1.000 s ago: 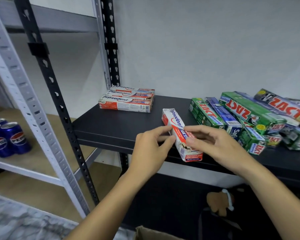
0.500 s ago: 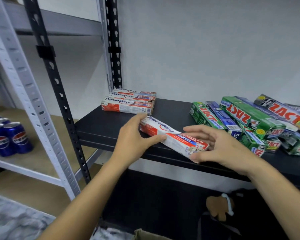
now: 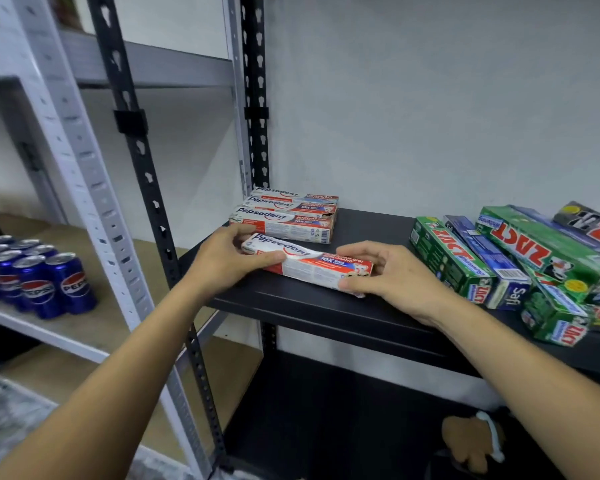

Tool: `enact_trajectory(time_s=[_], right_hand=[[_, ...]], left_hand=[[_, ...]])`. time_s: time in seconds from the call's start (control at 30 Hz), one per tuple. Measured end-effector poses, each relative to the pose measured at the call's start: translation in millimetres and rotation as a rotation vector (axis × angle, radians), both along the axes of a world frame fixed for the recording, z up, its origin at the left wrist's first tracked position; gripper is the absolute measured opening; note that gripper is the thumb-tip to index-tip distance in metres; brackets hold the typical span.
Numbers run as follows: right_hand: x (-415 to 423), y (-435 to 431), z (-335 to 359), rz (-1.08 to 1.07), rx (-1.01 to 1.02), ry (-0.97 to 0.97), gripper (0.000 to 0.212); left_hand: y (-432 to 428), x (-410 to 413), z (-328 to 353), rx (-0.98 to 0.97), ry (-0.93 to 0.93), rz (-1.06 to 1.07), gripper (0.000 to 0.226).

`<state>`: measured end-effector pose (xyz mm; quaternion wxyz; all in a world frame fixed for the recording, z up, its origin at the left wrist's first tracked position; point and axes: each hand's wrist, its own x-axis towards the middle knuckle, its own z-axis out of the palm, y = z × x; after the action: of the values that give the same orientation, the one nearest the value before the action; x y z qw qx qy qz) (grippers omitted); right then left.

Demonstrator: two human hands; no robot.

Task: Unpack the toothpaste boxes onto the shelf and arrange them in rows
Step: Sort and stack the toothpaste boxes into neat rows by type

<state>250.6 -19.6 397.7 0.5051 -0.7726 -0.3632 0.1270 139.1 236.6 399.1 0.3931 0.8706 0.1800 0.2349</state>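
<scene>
Left hand point(image 3: 229, 261) fingers clamped on the left end of one Pepsodent box point(image 3: 312, 265); right hand point(image 3: 392, 275) fingers curled round its right end. Box sat crosswise at the black shelf point(image 3: 326, 306) front, just before the Pepsodent row point(image 3: 288, 216).

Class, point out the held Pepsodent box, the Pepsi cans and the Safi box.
Held Pepsodent box point(image 3: 326, 266), head view: printed top face.
Pepsi cans point(image 3: 72, 285), head view: nearest can's logo.
Safi box point(image 3: 479, 248), head view: blue top face.
</scene>
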Motion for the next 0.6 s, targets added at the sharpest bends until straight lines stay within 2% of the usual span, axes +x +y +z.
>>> enact_trajectory(time_s=[0.17, 0.3, 0.4, 0.5, 0.6], right_hand=[[9, 27, 1, 0.033, -0.01, -0.007, 0.052], [12, 49, -1, 0.038, -0.012, -0.076, 0.051], [13, 62, -3, 0.006, -0.039, -0.196, 0.05], [12, 67, -6, -0.121, -0.037, -0.318, 0.054], [13, 62, -11, -0.198, -0.025, -0.338, 0.064]], left_hand=[[24, 14, -8, -0.136, -0.046, 0.084, 0.073], [33, 27, -8, -0.223, -0.159, 0.222, 0.047], [39, 31, -7, -0.208, -0.208, 0.297, 0.038], [42, 30, -10, -0.155, -0.206, 0.314, 0.037], [42, 28, -14, -0.11, -0.222, 0.317, 0.037]])
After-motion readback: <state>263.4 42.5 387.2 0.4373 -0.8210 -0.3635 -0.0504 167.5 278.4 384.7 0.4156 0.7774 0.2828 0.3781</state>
